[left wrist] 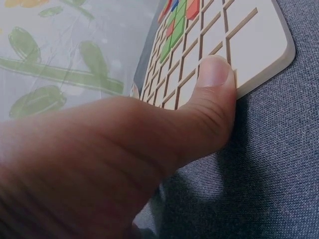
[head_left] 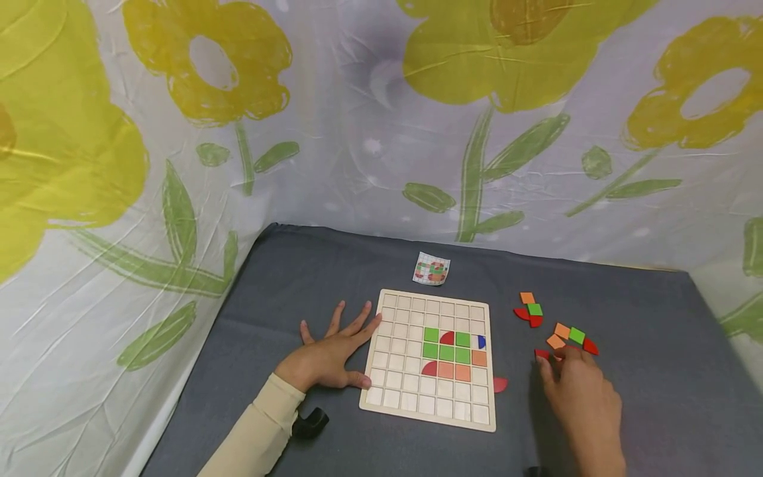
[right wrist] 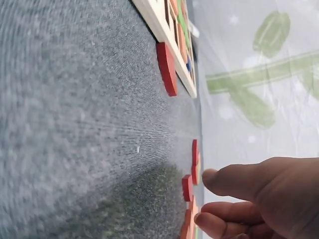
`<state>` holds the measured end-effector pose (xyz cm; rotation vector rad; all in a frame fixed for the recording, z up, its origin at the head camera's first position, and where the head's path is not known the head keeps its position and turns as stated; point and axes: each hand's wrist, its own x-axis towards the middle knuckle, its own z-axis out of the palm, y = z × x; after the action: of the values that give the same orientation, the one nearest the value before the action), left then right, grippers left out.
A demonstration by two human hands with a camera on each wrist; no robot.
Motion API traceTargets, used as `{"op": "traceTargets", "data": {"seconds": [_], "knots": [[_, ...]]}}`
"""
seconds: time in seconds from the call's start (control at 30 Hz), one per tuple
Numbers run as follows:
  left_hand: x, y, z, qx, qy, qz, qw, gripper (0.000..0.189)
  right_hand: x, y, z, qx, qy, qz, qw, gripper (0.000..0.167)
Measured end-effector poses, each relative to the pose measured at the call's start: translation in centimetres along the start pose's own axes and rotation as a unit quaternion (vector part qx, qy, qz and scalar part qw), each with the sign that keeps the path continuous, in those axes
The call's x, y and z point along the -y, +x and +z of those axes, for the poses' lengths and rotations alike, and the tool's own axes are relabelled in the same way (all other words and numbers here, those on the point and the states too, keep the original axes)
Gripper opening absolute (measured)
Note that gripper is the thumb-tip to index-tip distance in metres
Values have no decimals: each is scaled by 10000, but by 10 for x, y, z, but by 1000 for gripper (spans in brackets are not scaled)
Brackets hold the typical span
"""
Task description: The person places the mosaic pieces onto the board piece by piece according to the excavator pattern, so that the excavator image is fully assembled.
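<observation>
A wooden grid board (head_left: pixel 411 404) lies on the dark cloth, with green, orange and red pieces and one blue-and-white piece in its right half. My left hand (head_left: pixel 328 359) spreads its fingers at the board's left side, the thumb (left wrist: pixel 215 82) resting on the rim. Over at the right, my right hand (head_left: pixel 587 394) is low above a loose cluster of tiles, its thumb (right wrist: pixel 232 181) apart from the fingers and nothing visible between them. Just beyond the fingertips lie a red piece (head_left: pixel 541 354) and an orange square (head_left: pixel 556 342). The hand partly hides this cluster.
A small printed pattern card (head_left: pixel 432 269) lies behind the board. Beside the board's right edge sits a red quarter-round piece (head_left: pixel 500 384). Farther back is another group with an orange square (head_left: pixel 527 298) and a green square (head_left: pixel 535 309). A flowered sheet (head_left: pixel 357 165) hangs behind the table.
</observation>
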<state>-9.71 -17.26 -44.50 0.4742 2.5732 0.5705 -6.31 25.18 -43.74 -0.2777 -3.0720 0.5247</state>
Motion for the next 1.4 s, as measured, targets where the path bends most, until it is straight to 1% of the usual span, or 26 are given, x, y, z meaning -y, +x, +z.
{"op": "traceTargets", "data": {"seconds": [0.2,0.33,0.53,0.73,0.8,0.97,1.13,1.3,1.4], "knots": [[1,0,1,28,3,-12,10000,116,-1,2,1,319,-65,41,9995,44],[1,0,1,43,2,-25,10000,116,1,4,2,418,-105,76,9990,47],[1,0,2,38,19,-40,10000,116,5,7,7,465,-190,153,9986,47],[0,-1,2,44,4,-51,10000,116,15,11,12,468,-324,231,9981,47],[0,-1,1,52,-6,-47,10000,116,17,12,12,522,-313,198,9979,45],[0,-1,1,44,-24,-15,10000,115,20,11,11,551,-230,-62,9982,35],[0,-1,1,30,-31,-2,10000,115,24,11,12,554,-167,-215,9981,33],[0,-1,0,17,-36,1,10000,116,29,13,15,654,-253,-185,9974,36],[0,0,0,33,-22,-10,10000,115,32,13,17,643,-232,-194,9975,38]]}}
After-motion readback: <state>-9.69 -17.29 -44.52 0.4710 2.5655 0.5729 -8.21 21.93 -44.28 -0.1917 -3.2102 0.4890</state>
